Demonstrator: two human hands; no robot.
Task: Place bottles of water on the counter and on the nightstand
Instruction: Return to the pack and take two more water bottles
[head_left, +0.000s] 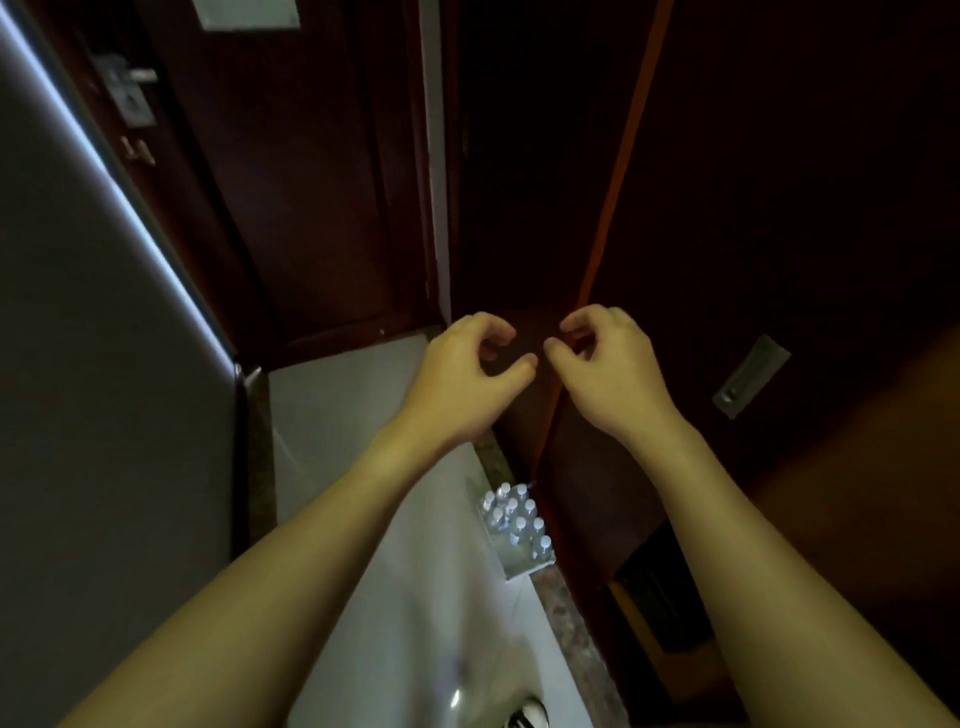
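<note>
A pack of several small water bottles (514, 525) with white caps stands on the pale floor (353, 395), against the dark wooden wall, far below my arms. My left hand (467, 369) and my right hand (602, 358) are held out in front of me at the same height, almost touching. Both have loosely curled fingers with nothing in them. They hover in the air well above the bottles. No counter or nightstand is in view.
A dark wooden door (291, 182) with a metal handle (130, 83) closes the end of the narrow passage. A grey panel (93, 364) runs along the left. Dark wooden sliding panels with a recessed metal pull (750, 382) are on the right.
</note>
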